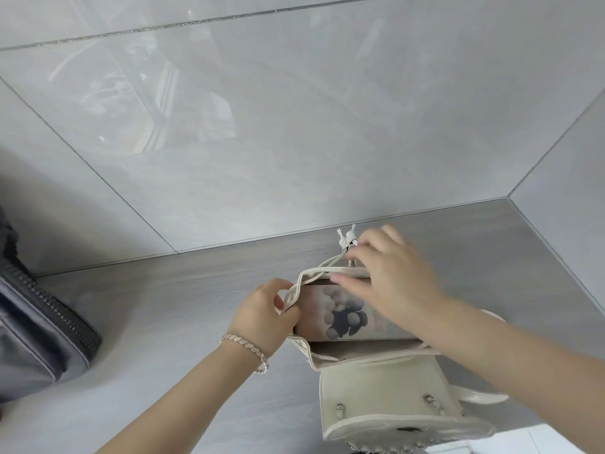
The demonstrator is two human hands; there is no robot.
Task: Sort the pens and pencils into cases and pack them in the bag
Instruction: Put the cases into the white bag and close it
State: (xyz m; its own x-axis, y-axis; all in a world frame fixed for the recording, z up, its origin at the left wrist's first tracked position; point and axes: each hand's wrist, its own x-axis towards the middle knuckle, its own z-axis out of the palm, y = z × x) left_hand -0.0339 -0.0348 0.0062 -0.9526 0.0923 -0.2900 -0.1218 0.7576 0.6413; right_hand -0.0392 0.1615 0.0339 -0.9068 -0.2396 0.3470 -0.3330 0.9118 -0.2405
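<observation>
Surface is carrying everything here, plain grey. Dark zipped bag is sitting off at the far left edge, well apart from the action, so it's not getting in anyone's way. Cream bag is sitting over to the right with its mouth gaping open. The printed case is lying across that mouth with its long axis running left to right, and seems to be partway in, though I can't tell how deep it's sitting.

Right hand is the nearer one. It's lying right on top of the case, fingers stretched out fairly straight and pressing on its far edge, not curling round it. Left hand is pinching the bag's rim at the left end and holding the opening wide.

So I'm guessing the next push is going straight down from under those right fingers. Drawstring toggle is sitting just beside the right hand, and the slack cord could be snagging the case's corner.
</observation>
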